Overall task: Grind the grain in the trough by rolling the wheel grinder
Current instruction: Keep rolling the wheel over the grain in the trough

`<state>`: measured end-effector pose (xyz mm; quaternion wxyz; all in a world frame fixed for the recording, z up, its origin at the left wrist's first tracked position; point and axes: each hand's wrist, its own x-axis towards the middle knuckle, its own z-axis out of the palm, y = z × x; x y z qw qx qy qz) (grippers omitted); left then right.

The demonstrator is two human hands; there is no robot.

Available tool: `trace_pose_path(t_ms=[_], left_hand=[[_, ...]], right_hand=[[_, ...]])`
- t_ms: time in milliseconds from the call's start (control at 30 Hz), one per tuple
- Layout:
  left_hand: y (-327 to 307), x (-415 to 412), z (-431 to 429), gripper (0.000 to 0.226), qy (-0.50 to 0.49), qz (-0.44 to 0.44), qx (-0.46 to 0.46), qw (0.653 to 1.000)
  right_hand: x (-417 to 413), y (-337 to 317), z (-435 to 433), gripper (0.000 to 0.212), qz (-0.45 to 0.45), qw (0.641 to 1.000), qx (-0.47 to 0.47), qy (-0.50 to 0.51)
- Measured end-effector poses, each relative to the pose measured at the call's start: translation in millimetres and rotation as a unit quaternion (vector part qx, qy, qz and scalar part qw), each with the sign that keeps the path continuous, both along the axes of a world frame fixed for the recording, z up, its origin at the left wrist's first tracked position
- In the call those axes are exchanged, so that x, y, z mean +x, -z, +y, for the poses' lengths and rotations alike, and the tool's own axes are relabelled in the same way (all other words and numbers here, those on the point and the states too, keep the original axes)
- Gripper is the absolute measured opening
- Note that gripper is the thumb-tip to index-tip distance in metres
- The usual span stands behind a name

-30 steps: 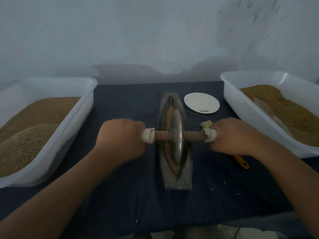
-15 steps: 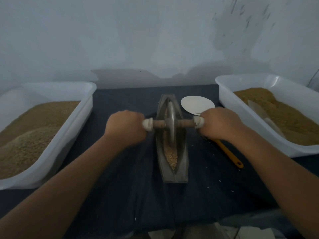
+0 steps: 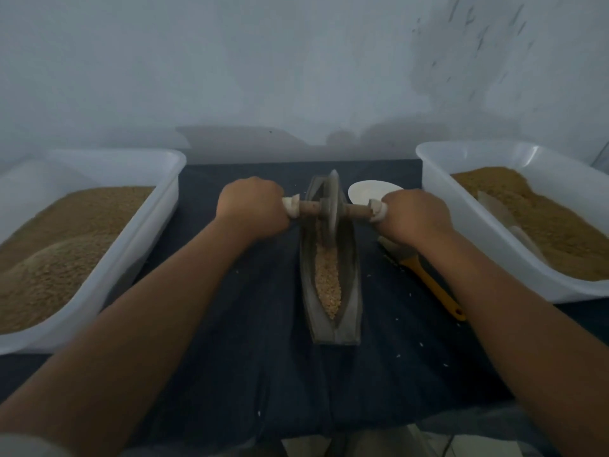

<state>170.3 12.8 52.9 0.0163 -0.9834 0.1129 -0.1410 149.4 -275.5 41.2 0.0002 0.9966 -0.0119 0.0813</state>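
Mid-grind: my left hand (image 3: pixel 252 206) and right hand (image 3: pixel 417 214) each grip a handle end of the grey metal wheel grinder (image 3: pixel 331 192), parked at the far end of the grey boat-shaped trough (image 3: pixel 352 291). Next, I reckon: roll it toward me over the tan grain (image 3: pixel 327 278), kept upright.

dim, flat, bluish indoor light with low contrast. a soft grey shadow band crosses the wall (image 3: pixel 296 140) just above the far edge of the table (image 3: pixel 230 357). the left hand (image 3: pixel 252 206), right hand (image 3: pixel 417 214) and wheel (image 3: pixel 330 206) look slightly smeared. the wide lens bows the left tub (image 3: pixel 138 239) and right tub (image 3: pixel 438 179) outward and stretches everything near the bottom corners.
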Motion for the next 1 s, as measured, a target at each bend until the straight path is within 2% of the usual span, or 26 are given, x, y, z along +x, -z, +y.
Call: trace_pose_path(t_ms=[133,233,300,467,567,733,900,1000], left_hand=[[15,-45,14,0.035,0.043,-0.025,0.015,0.999],[28,-84,34,0.033,0.083,-0.057,0.012,0.995],[33,-89,41,0.034,0.08,-0.028,-0.003,0.996],[21,-33,18,0.031,0.019,0.01,-0.03,0.999],[9,-2,6,0.033,-0.003,0.005,-0.023,1.0],[13,-31,11,0.029,0.011,0.02,-0.02,1.0],[27,-95,39,0.032,0.079,-0.02,0.001,0.997],[24,-88,37,0.034,0.076,-0.018,0.017,0.997]], right_hand=[[-41,-4,-9,0.025,0.075,0.996,0.013,-0.038],[-85,-15,-11,0.021,0.11,0.988,0.027,-0.107],[-89,-18,-10,0.028,0.104,0.986,0.033,-0.126],[-33,-9,-4,0.029,0.01,0.999,-0.012,-0.05],[-3,-11,1,0.031,-0.007,1.0,-0.022,-0.021],[-20,-11,0,0.03,0.021,0.999,-0.025,-0.034],[-90,-22,-10,0.019,0.112,0.986,0.003,-0.12],[-88,-15,-10,0.023,0.1,0.99,0.01,-0.095]])
